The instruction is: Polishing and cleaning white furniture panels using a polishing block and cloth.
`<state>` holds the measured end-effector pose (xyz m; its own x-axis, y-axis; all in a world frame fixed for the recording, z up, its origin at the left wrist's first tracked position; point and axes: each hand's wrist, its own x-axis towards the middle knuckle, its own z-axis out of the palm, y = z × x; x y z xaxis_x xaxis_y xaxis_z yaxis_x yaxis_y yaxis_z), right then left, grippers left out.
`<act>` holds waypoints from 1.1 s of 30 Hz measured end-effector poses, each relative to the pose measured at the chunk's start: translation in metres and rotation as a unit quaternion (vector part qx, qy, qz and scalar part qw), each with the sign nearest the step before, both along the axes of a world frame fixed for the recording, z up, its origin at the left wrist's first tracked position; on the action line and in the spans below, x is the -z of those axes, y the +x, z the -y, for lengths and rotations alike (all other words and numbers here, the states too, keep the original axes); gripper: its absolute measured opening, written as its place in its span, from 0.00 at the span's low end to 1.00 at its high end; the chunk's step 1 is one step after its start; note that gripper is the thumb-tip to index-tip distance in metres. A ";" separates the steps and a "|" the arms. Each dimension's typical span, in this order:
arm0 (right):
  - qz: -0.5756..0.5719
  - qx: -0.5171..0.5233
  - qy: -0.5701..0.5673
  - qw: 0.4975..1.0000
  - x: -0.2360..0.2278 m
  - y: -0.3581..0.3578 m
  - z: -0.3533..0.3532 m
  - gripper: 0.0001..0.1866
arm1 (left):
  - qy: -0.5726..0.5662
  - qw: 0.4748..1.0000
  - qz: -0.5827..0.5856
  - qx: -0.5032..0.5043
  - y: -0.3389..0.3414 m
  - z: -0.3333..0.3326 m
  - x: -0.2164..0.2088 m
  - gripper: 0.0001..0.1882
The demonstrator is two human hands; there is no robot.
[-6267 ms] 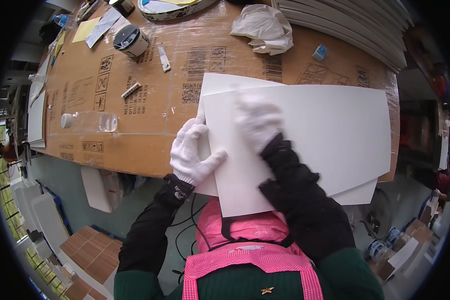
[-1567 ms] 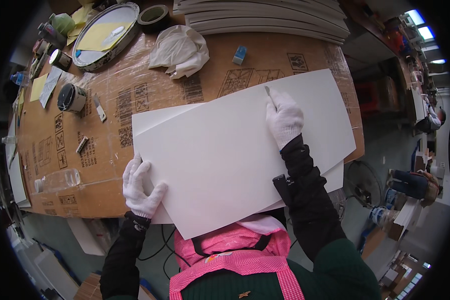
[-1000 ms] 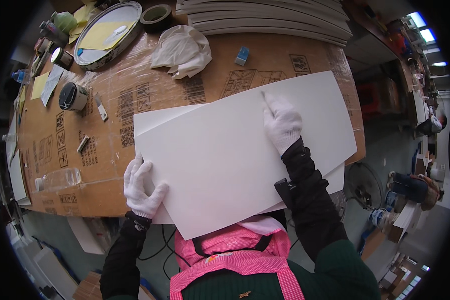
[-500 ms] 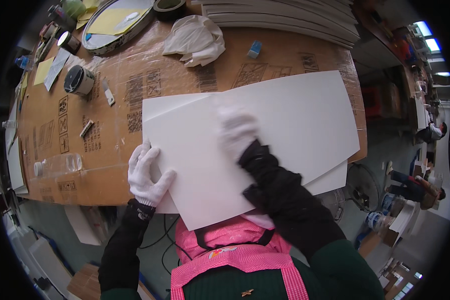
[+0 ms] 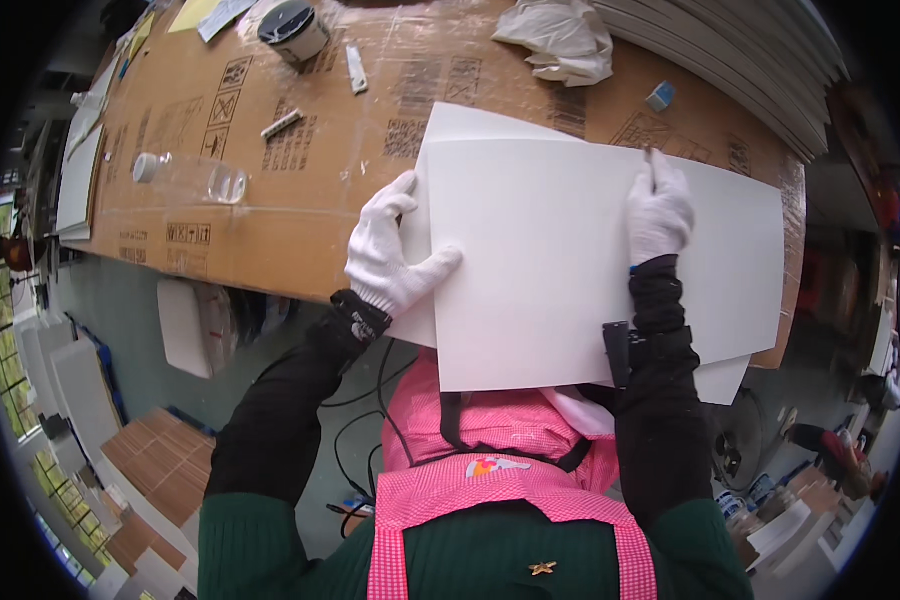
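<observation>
A cardboard-covered table (image 5: pixel 300 215) carries a large white sheet (image 5: pixel 560 260) whose near edge overhangs the table toward the person. The left hand (image 5: pixel 390 250) lies flat, fingers spread, on its left edge. The right hand (image 5: pixel 658 205) is closed on a thin tool (too small to identify) near the far edge. Bare cardboard lies left, toward a clear plastic bottle (image 5: pixel 185 178).

The gloved left hand (image 5: pixel 388 255) lies flat, thumb spread, on the left edge of the white sheet (image 5: pixel 550 270). The gloved right hand (image 5: pixel 658 208) is curled, fingers pointing up, on the sheet's upper right part, forearm stretched over it.
</observation>
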<state>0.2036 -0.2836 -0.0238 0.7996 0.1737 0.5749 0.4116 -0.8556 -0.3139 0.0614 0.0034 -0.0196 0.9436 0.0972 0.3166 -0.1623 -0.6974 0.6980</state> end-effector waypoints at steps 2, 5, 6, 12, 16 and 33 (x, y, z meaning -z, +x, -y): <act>-0.118 0.019 -0.073 0.990 -0.010 -0.007 0.000 0.18 | -0.021 1.000 -0.009 -0.003 0.000 0.001 0.001 0.34; 0.040 -0.167 -0.030 0.985 0.039 -0.032 -0.069 0.20 | -0.054 0.999 0.004 0.000 0.006 0.007 0.004 0.31; -0.030 -0.223 -0.049 0.973 0.027 -0.035 -0.106 0.16 | -0.066 0.998 0.020 -0.008 0.003 0.006 0.009 0.29; -0.180 -0.288 0.060 0.939 -0.003 -0.013 -0.138 0.18 | -0.143 0.989 0.037 -0.016 0.000 -0.005 0.014 0.21; -0.247 -0.363 0.025 0.898 -0.031 -0.072 -0.096 0.20 | -0.248 0.965 0.078 -0.020 0.002 0.001 0.016 0.23; -0.157 -0.509 0.011 0.846 -0.047 -0.208 -0.015 0.24 | 0.061 0.997 0.001 0.037 0.002 -0.010 0.014 0.27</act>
<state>-0.0046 -0.2684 0.0229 0.3553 0.8565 0.3745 0.8251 -0.0991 -0.5562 0.0639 0.0135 -0.0332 0.9460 -0.0129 0.3239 -0.2185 -0.7635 0.6078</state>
